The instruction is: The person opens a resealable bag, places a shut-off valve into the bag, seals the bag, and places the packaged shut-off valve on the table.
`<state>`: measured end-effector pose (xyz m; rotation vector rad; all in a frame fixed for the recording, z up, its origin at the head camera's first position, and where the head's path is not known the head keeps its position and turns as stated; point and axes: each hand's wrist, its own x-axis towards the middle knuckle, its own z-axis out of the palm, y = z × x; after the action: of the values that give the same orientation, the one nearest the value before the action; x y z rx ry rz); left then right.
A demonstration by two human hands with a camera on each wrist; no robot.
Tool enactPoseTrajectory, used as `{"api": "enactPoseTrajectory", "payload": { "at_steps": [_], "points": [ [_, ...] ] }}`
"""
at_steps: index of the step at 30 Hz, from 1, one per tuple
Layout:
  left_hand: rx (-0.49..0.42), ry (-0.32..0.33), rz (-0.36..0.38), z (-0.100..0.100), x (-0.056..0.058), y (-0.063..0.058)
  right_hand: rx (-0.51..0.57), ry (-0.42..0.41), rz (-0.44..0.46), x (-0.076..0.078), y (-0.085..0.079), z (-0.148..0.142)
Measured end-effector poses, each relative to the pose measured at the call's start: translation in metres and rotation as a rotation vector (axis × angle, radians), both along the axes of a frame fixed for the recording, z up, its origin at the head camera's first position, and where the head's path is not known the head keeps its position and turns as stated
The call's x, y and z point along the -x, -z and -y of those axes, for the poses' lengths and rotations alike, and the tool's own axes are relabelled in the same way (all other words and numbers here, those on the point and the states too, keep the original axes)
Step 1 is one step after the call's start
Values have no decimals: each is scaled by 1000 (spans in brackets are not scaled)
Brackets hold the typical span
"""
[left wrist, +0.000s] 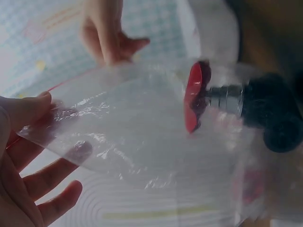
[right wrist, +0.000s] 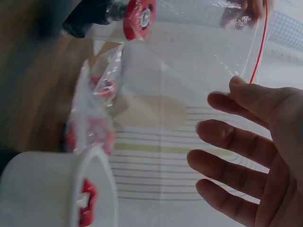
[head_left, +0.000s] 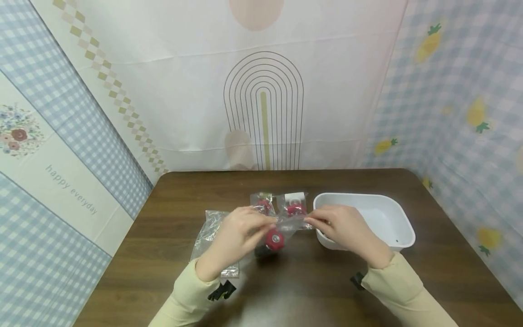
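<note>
Between the two hands hangs a clear zip bag (left wrist: 128,137) with a red line along its top edge. A valve with a red handwheel (head_left: 275,239) and a black body (left wrist: 270,109) is in the bag's lower part. My left hand (head_left: 242,229) pinches one top corner of the bag between thumb and fingers. The opposite top corner is pinched by the thumb and forefinger of my right hand (right wrist: 255,142), its other fingers spread apart. Whether the zip is sealed cannot be told.
Two bagged parts with red pieces, one bag (head_left: 263,203) beside another bag (head_left: 295,204), lie behind the hands. Flat clear bags (head_left: 208,231) lie on the left. At right stands a white bin (head_left: 361,196); a red piece (right wrist: 86,203) shows near its rim. The wooden table (head_left: 196,190) meets hanging cloth.
</note>
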<state>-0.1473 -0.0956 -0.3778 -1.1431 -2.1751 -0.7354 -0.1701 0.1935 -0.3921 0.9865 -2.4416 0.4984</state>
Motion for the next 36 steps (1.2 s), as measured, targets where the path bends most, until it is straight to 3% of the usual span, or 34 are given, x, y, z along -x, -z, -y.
{"api": "enactPoseTrajectory", "payload": {
  "at_steps": [5,11,22,29,36],
  "points": [
    [31,52,55,-21,-11,13,-51,55,124,-2,10,-13],
    [139,113,142,-42,-24,24,-83,50,200,-17,20,-33],
    [315,185,71,-71,-35,43,-93,1,282,-32,38,-58],
    [389,216,60,-80,-38,54,-80,-35,281,-39,49,-72],
    [491,299,139,-70,-37,51,-120,0,280,-43,52,-81]
  ]
}}
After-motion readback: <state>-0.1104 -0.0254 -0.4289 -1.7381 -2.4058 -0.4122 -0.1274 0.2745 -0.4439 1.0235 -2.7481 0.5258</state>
